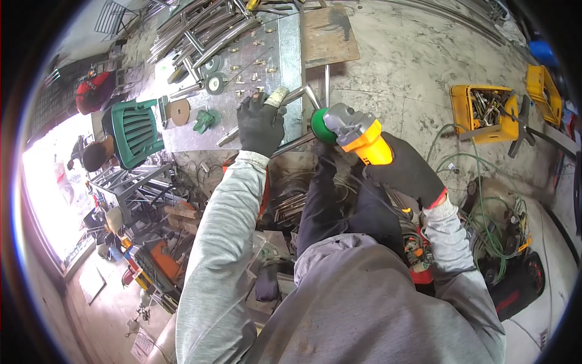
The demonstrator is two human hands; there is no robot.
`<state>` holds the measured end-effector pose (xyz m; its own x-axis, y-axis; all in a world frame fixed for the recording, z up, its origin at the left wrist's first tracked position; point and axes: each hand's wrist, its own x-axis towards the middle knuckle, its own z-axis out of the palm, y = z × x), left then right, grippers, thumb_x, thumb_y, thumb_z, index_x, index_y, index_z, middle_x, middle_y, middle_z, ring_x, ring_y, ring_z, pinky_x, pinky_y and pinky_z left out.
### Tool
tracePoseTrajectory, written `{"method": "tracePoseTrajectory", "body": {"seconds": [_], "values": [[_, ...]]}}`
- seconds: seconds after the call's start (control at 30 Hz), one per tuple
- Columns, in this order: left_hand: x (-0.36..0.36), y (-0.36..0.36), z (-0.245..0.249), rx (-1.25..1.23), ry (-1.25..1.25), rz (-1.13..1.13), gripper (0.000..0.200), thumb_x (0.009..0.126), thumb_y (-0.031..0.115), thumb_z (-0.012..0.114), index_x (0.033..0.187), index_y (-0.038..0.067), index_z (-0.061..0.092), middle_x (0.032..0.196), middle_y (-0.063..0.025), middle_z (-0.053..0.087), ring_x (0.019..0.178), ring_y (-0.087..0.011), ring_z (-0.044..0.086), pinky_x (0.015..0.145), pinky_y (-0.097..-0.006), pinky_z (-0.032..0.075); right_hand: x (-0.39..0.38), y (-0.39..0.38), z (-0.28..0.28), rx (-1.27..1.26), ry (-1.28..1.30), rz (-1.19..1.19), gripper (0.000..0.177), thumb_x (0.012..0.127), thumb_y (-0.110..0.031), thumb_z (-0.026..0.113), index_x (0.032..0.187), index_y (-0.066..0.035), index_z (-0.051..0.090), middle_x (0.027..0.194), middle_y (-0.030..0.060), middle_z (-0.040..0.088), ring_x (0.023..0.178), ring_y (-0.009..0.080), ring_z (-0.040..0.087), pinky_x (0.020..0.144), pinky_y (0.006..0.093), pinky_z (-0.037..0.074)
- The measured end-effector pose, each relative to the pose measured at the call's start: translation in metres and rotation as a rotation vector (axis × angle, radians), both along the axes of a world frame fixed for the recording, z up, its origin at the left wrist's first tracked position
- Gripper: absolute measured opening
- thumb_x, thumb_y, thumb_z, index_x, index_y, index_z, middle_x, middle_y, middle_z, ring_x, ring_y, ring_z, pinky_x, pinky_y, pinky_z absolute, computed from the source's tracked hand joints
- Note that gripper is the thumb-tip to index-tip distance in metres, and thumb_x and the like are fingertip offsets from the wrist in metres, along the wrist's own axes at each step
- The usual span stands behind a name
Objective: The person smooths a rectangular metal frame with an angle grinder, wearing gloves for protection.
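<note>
My right hand (412,170), in a dark glove, is wrapped around a yellow and grey angle grinder (371,144). The grinder's green disc (321,125) faces left, right beside the bent steel tube (311,97) at the table edge. My left hand (260,128), gloved too with pale wrapping on one finger, grips this tubular metal piece over the metal-topped table (291,54). Left of that hand lie a crumpled green cloth (207,121) and a brown disc (179,113). Small wheels (214,84) and several small metal fittings sit farther back on the tabletop.
Steel tubes (200,36) are piled at the table's far left. A wooden board (330,36) adjoins its right edge. Yellow crates (485,115) stand on the right, with a green hose (479,182) below. A green chair (134,133) and a person in red (94,92) are at left.
</note>
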<state>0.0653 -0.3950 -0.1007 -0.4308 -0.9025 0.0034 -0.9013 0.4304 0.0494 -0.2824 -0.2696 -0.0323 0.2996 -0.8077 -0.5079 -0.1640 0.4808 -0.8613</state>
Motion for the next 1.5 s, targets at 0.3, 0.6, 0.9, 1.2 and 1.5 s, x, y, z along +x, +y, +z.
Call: {"method": "tracePoseTrajectory", "body": {"seconds": [0.3, 0.6, 0.9, 1.2, 1.5], "values": [[-0.001, 0.001, -0.002, 0.011, 0.005, 0.017, 0.057, 0.094, 0.020, 0.070, 0.151, 0.024, 0.069, 0.137, -0.0186, 0.069, 0.133, -0.0413, 0.059, 0.115, -0.0542, 0.043, 0.007, -0.056, -0.011, -0.022, -0.082, -0.032, 0.050, 0.090, -0.012, 0.081, 0.137, -0.002, 0.067, 0.108, 0.0038, 0.074, 0.091, 0.0123, 0.068, 0.085, 0.0328, 0.056], [-0.003, 0.003, 0.003, -0.004, 0.029, 0.026, 0.056, 0.095, 0.020, 0.071, 0.150, 0.024, 0.070, 0.135, -0.0209, 0.070, 0.134, -0.0422, 0.059, 0.116, -0.0545, 0.042, -0.018, 0.001, -0.016, 0.327, -0.345, -0.076, 0.060, 0.088, -0.028, 0.085, 0.138, -0.002, 0.064, 0.107, 0.0065, 0.073, 0.086, 0.0148, 0.072, 0.078, 0.0333, 0.061], [-0.006, 0.001, 0.010, 0.046, 0.093, 0.003, 0.056, 0.094, 0.018, 0.071, 0.150, 0.023, 0.070, 0.134, -0.0214, 0.070, 0.133, -0.0437, 0.060, 0.117, -0.0563, 0.043, -0.013, -0.036, -0.070, 0.391, -0.520, -0.145, 0.056, 0.096, -0.043, 0.083, 0.131, -0.003, 0.066, 0.098, 0.0067, 0.075, 0.075, 0.0149, 0.072, 0.068, 0.0287, 0.059], [-0.007, 0.000, 0.008, 0.039, 0.070, 0.015, 0.057, 0.092, 0.019, 0.072, 0.149, 0.025, 0.070, 0.139, -0.0233, 0.068, 0.132, -0.0464, 0.060, 0.115, -0.0577, 0.045, -0.020, 0.002, -0.068, 0.388, -0.569, -0.096, 0.058, 0.093, -0.040, 0.083, 0.135, -0.002, 0.067, 0.112, 0.0066, 0.074, 0.094, 0.0115, 0.069, 0.083, 0.0280, 0.056], [-0.006, -0.002, 0.008, 0.045, 0.054, -0.015, 0.054, 0.096, 0.023, 0.071, 0.150, 0.023, 0.069, 0.142, -0.0207, 0.068, 0.135, -0.0439, 0.060, 0.118, -0.0566, 0.042, -0.020, 0.071, -0.038, 0.267, -0.299, -0.121, 0.063, 0.088, -0.027, 0.086, 0.142, -0.003, 0.063, 0.106, 0.0058, 0.072, 0.085, 0.0158, 0.072, 0.078, 0.0355, 0.062]]}}
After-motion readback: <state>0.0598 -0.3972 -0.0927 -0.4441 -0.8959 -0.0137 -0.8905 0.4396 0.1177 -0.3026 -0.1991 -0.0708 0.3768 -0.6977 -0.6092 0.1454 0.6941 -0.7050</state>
